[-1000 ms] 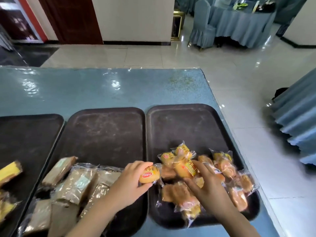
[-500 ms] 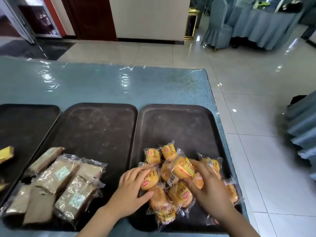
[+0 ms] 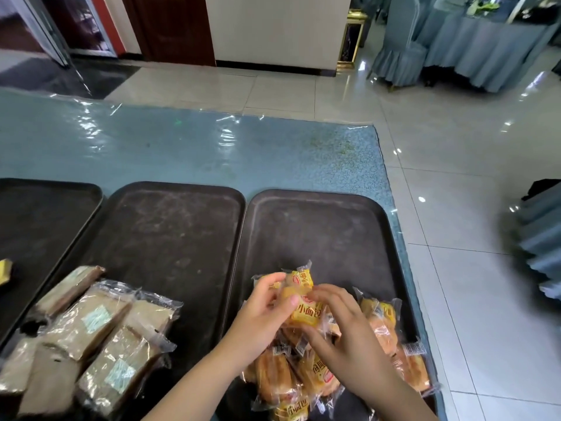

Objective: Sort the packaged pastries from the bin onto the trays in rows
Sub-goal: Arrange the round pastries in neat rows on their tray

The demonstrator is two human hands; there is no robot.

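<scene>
Three dark trays lie side by side on the blue table. On the right tray a heap of small yellow-wrapped buns fills the near end. My left hand and my right hand meet over that heap, both gripping yellow bun packets at its top. The middle tray carries several brown cake slices in clear wrap at its near left. At the left tray a yellow packet shows at the frame edge. No bin is in view.
The blue plastic-covered table extends beyond the trays; its right edge runs close to the right tray. Past it is glossy tiled floor. Draped chairs and a covered table stand far right; another draped shape is at the right edge.
My left hand moved from the gap between trays onto the bun heap and joined my right hand. Both now lift packets at the heap's top. The view shifted right.
</scene>
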